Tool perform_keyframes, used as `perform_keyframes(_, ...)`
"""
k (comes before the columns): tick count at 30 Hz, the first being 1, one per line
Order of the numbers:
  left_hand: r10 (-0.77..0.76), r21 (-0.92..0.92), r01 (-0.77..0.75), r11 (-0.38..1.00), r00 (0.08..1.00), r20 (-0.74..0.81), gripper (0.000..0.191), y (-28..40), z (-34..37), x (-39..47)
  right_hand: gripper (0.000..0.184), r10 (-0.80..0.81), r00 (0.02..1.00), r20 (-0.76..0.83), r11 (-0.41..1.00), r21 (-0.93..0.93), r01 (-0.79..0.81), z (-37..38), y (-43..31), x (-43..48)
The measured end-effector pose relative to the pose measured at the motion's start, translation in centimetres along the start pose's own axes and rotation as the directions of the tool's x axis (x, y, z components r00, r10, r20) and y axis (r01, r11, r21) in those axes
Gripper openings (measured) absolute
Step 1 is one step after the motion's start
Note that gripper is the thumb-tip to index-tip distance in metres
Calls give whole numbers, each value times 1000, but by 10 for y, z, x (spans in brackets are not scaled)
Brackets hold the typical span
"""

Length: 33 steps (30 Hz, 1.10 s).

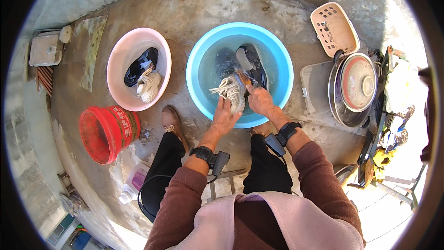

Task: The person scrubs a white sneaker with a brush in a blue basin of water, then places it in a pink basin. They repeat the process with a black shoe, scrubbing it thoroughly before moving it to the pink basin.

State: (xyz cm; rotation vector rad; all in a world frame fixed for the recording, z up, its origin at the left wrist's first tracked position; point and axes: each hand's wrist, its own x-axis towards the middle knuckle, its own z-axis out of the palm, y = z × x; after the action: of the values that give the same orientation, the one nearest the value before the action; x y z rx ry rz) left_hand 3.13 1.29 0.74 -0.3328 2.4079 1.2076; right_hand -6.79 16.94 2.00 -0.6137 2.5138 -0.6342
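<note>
A blue plastic basin (194,86) of water stands on the ground before me. Inside it my left hand (223,116) grips a wet beige lace-up sneaker (231,90) by its near end. My right hand (261,101) is closed around a brown scrubbing brush (244,77), whose head lies against the sneaker's right side. Behind the brush, a dark shoe (255,60) with a grey patch rests in the water. Another dark shape (225,60) shows under the surface, too blurred to name.
A pink basin (113,69) at left holds a black shoe (140,67) and a beige sneaker (149,86). Nearer lie a tipped red bucket (128,123) and a plastic bottle (135,182). At right are a perforated basket (334,29), a clear bin (315,86) and a lidded stack of pans (355,80).
</note>
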Motion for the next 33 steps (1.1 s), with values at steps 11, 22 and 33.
perform_keyframes(11,-231,33,229,973,970,80,110,68,-84,9,42,-131,991,-25,887,444,128,-56,9,-68)
perform_keyframes(22,17,27,-15,1000,994,-106,105,22,-31,17,40,-198,978,62,908,388,159,-21,-4,-73)
perform_keyframes(33,-10,5,11,1000,997,-76,101,22,-38,19,36,-262,961,89,940,249,233,-28,-8,-55)
